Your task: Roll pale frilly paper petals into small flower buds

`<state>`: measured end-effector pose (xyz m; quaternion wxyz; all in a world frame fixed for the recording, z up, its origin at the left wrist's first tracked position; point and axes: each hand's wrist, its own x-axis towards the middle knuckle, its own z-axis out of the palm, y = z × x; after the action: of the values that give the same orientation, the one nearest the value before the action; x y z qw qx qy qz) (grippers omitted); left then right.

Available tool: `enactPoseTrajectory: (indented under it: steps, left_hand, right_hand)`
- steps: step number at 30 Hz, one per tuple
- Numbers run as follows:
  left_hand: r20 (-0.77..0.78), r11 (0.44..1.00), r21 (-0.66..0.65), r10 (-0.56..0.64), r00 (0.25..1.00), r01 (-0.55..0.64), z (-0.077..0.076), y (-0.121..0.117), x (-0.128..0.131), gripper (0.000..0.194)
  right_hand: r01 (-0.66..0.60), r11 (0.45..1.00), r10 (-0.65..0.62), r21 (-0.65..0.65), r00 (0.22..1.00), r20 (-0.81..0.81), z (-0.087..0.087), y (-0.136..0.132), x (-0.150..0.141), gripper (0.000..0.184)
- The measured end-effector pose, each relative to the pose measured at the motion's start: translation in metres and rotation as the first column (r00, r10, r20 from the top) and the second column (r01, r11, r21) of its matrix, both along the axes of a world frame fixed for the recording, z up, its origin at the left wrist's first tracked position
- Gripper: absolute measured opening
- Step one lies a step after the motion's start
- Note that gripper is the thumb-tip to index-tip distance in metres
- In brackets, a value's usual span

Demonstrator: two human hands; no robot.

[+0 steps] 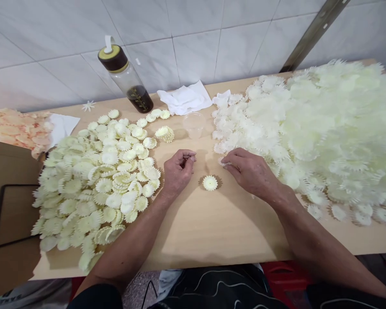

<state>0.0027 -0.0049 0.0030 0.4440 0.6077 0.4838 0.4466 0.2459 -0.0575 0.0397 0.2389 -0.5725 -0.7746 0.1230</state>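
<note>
My left hand [179, 171] is over the table with thumb and fingertips pinched together. Whatever it may hold is too small to make out. Facing it, my right hand [251, 170] pinches a thin, whitish, translucent petal piece [223, 162] between thumb and fingers. On the table between and just below both hands lies a single pale yellow-green, scalloped flower piece [210, 183]. To the left spreads a heap of cupped, pale green flower pieces [112, 184]. A large pile of flat, translucent, toothed petal pieces [328, 124] covers the right side.
A bottle of dark liquid [131, 81] stands at the back, near a crumpled white tissue [185, 98]. A small clear cup [194, 124] is behind my hands. Pinkish petal pieces [16, 128] and a cardboard box [13, 206] are at far left. A tiled wall [196, 47] rises behind.
</note>
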Motion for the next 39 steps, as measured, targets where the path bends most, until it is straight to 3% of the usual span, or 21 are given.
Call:
enactPoseTrajectory:
  steps: [3,7,12,15,18,22,25,32,39]
  left_hand:
    - [-0.081,0.984,0.072,-0.159,0.984,0.165,0.009,-0.003,-0.002,0.019]
    - [-0.294,0.868,0.164,-0.411,0.863,0.469,0.020,-0.006,-0.005,0.028]
    - [-0.462,0.779,0.121,-0.505,0.729,0.615,0.021,-0.010,-0.006,0.029]
    - [-0.437,0.798,0.112,-0.496,0.751,0.592,0.018,-0.012,-0.005,0.022]
    - [-0.312,0.868,0.044,-0.458,0.833,0.494,0.013,-0.011,-0.002,0.020]
    - [0.020,0.970,-0.070,-0.234,0.972,0.234,0.010,-0.007,0.004,0.036]
    - [0.178,0.980,-0.153,-0.101,0.979,0.129,0.010,-0.003,0.007,0.050]
    - [0.254,0.977,-0.116,-0.145,0.956,0.179,0.010,-0.004,0.007,0.043]
    - [0.222,0.973,-0.089,-0.188,0.957,0.212,0.004,-0.014,0.010,0.043]
  right_hand:
    - [0.077,0.996,-0.077,0.056,0.997,0.004,0.002,0.001,0.003,0.021]
    - [0.126,0.986,-0.130,0.112,0.991,0.025,0.006,-0.001,0.004,0.023]
    - [0.118,0.984,-0.128,0.132,0.989,0.072,0.003,-0.003,0.004,0.027]
    - [0.111,0.986,-0.124,0.124,0.987,0.100,0.002,-0.004,0.005,0.030]
    - [0.125,0.983,-0.138,0.137,0.986,0.092,0.007,-0.004,0.005,0.033]
    - [0.179,0.963,-0.181,0.201,0.983,-0.006,0.016,-0.006,-0.002,0.030]
    - [0.196,0.961,-0.167,0.195,0.974,-0.155,0.014,-0.008,-0.014,0.024]
    - [0.137,0.987,-0.161,-0.086,0.886,-0.434,-0.012,-0.006,-0.046,0.033]
    - [0.079,0.990,-0.132,-0.116,0.807,-0.576,-0.011,-0.006,-0.058,0.030]
